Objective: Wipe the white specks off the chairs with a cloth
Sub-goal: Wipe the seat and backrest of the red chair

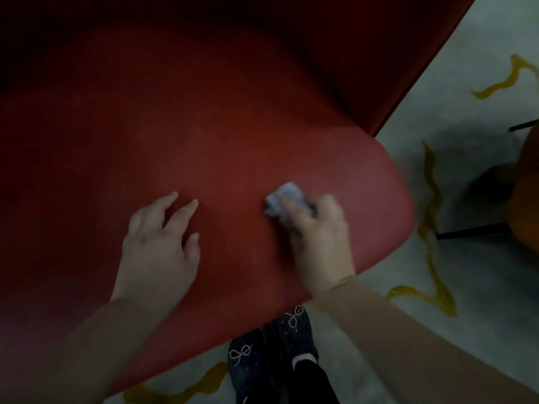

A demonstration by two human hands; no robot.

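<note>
The left hand (159, 246) lies palm down with the fingers spread and nearly straight, the forearm in a pale sleeve; the right hand (318, 228), blurred, has its fingers curled around a small crumpled cloth (284, 199); both arms reach forward.

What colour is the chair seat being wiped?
Red; the chair seat shows best in the head view, though the lighting is dim.

Dim pale floor (481, 199) with yellow streaks (431, 199)
</note>
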